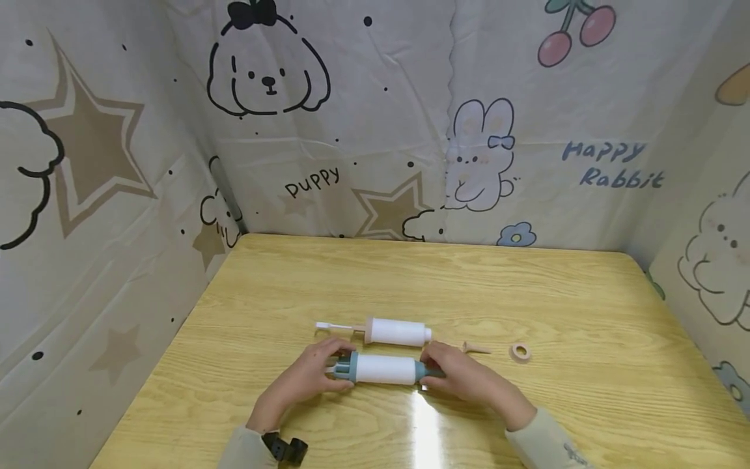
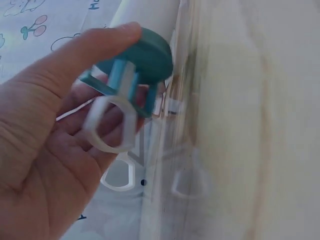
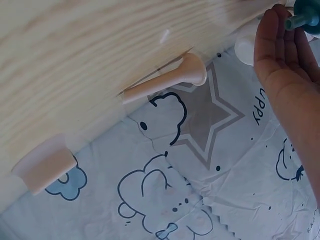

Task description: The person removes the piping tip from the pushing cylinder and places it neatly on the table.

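Observation:
A large plastic syringe [image 1: 384, 369] with a white barrel, teal end cap and teal nozzle lies crosswise between my hands, low over the table. My left hand [image 1: 308, 374] grips its cap end, thumb on the teal flange [image 2: 150, 60] and fingers around the other side. Out of that cap sticks the plunger's white ring handle [image 2: 112, 125]. At the opposite end, my right hand [image 1: 459, 372] holds the nozzle part between thumb and fingers. In the right wrist view the teal nozzle tip [image 3: 296, 22] shows beside the fingers; the thumb is hidden there.
Just behind lies a second syringe [image 1: 398, 331], white with a pink cap, its plunger pulled out to the left. A loose pink nozzle [image 1: 477, 348] and a pink ring cap [image 1: 520, 353] lie to the right on the wooden table [image 1: 556, 293]. Printed cloth [image 1: 375, 130] surrounds the back and sides.

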The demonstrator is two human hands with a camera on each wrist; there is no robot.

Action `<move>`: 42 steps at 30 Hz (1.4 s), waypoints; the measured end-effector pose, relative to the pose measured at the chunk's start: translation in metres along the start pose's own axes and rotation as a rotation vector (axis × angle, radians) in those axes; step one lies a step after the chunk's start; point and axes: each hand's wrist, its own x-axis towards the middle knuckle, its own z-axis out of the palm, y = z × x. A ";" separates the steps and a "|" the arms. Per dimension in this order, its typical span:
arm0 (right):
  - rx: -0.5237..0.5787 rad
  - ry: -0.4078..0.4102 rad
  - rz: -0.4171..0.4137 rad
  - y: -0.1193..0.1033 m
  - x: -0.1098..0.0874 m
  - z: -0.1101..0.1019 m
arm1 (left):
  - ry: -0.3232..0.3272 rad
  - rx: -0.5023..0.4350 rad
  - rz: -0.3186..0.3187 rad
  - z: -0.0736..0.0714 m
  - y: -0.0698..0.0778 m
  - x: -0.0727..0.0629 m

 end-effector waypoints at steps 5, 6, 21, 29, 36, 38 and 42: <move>0.045 0.076 -0.005 0.002 -0.005 -0.003 | 0.050 -0.043 0.024 0.000 0.003 0.000; 0.060 0.093 -0.009 0.002 -0.006 -0.004 | 0.062 -0.052 0.031 -0.001 0.003 0.000; 0.080 0.459 -0.282 0.001 -0.015 -0.015 | 0.213 -0.086 0.190 -0.013 0.030 0.007; 0.062 0.518 -0.276 0.003 -0.025 -0.023 | 0.225 -0.121 0.247 -0.010 0.042 0.016; 0.036 0.546 -0.228 0.009 -0.041 -0.030 | 0.203 -0.141 0.274 0.000 0.053 0.027; 0.025 0.561 -0.227 0.011 -0.046 -0.031 | 0.195 -0.139 0.276 0.003 0.056 0.031; 0.005 0.593 -0.237 0.019 -0.055 -0.033 | 0.177 -0.142 0.266 0.010 0.063 0.037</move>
